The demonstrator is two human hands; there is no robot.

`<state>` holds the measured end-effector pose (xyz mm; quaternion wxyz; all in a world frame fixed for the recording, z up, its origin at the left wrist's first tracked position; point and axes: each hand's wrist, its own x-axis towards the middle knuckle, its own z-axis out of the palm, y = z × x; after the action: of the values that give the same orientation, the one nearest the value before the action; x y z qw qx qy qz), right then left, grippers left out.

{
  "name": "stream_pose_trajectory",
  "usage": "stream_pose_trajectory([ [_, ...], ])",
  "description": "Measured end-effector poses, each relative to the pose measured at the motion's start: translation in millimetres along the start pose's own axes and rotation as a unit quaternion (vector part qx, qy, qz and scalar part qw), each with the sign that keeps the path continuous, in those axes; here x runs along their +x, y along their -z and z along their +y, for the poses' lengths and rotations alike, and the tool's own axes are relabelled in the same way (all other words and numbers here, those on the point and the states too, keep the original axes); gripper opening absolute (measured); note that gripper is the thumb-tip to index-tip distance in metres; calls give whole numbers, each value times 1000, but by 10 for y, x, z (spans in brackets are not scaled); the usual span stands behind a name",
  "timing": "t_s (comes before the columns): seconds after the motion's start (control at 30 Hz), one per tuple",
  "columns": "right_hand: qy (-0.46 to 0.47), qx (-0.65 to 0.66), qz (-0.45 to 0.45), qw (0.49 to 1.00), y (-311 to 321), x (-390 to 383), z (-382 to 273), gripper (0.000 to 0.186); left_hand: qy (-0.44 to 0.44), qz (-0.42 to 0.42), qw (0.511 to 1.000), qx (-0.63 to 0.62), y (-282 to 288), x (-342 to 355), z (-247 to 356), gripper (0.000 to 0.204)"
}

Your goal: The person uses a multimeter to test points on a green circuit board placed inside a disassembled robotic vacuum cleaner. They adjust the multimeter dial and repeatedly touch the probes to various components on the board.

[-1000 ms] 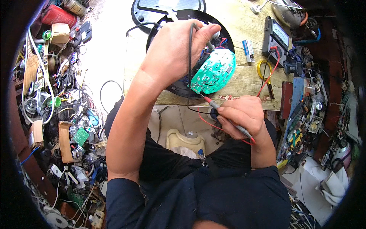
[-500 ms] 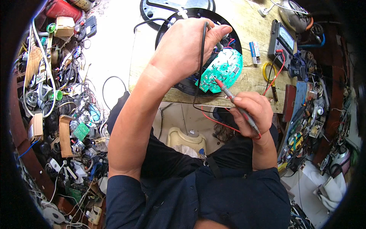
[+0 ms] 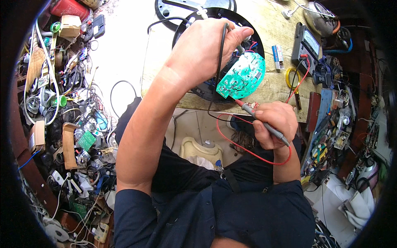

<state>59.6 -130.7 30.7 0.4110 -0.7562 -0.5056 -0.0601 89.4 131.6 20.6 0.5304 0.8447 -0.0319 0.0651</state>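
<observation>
A green circuit board (image 3: 245, 74) lies tilted over a round black housing (image 3: 259, 35), with red and blue wires at its upper edge. My left hand (image 3: 204, 47) reaches over the housing, its fingers closed around a grey probe (image 3: 240, 48); a black lead runs down from it. The left probe's tip is hidden. My right hand (image 3: 275, 124) grips a red-tipped grey test probe (image 3: 264, 122) like a pen. Its tip is close to the board's lower edge; I cannot tell whether it touches. An analogue multimeter (image 3: 307, 45) sits at the right, the red and black leads plugged in.
On the wooden table (image 3: 285, 91) are a small blue-and-white box (image 3: 277, 57), a roll of yellow tape (image 3: 288, 78) and a black round cover (image 3: 165, 18). Piled parts and cables (image 3: 89, 140) lie at the left. A cream-coloured bin (image 3: 198, 151) stands below the table edge.
My right hand has drawn the red probe's tip down from the board's face to its lower edge. The red lead now hangs in a wider loop. My left hand has barely moved.
</observation>
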Motion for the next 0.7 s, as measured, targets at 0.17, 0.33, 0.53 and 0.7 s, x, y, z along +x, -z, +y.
stream_pose_trajectory([
  [0.17,15,-19,7,1000,-41,41,-10,29,-7,11,1000,-3,19,-23,13,45],
  [0.33,15,-22,-4,1000,-62,84,-17,32,-6,15,1000,-16,19,-35,-8,43],
  [0.53,24,-36,-24,999,-94,66,1,27,-6,10,1000,-13,30,-31,2,40],
  [0.7,26,-45,-16,999,-127,60,8,27,-3,7,1000,-5,36,-29,12,39],
])
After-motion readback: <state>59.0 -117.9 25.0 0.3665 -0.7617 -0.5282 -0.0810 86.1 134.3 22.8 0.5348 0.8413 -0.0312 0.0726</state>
